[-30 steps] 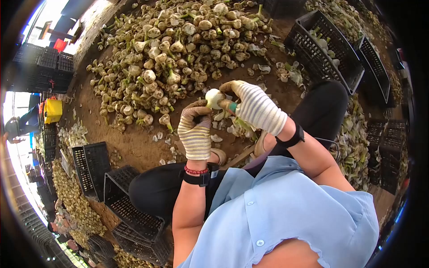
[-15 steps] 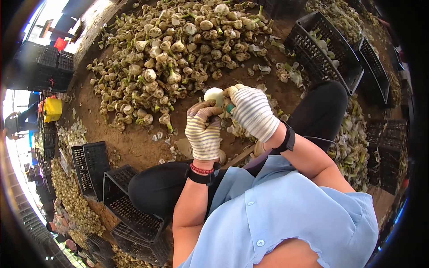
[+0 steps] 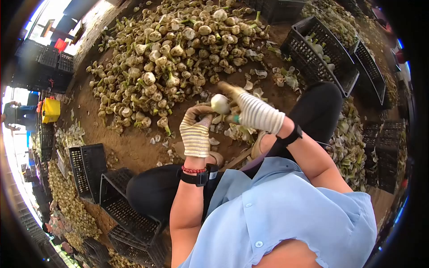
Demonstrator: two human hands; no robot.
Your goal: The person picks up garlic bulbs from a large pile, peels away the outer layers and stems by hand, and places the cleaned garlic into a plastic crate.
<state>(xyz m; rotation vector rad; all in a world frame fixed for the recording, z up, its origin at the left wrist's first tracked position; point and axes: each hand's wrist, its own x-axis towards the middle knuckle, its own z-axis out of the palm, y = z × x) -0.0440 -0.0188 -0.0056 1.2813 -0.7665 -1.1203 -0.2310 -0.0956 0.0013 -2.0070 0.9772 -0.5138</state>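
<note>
Left glove (image 3: 195,134) banded cream, yellow and grey; right glove (image 3: 258,109) white, grey-striped; both brown at the fingers. Bulb (image 3: 220,104) plain white. Shirt (image 3: 295,205) pale blue at five o'clock, box (image 3: 51,110) bright yellow at nine, crate (image 3: 319,56) black at two.

Right hand (image 3: 257,109) with blurred fingers (image 3: 230,89), garlic pile (image 3: 154,67) cut off above

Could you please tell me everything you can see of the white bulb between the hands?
The white bulb is rounded, pale and smooth-looking, cleaner than the bulbs in the pile beyond. It is held above the ground at the fingertips of the gloved left hand. The gloved right hand is beside it, fingers spread and blurred; whether it touches the bulb is unclear.
</note>
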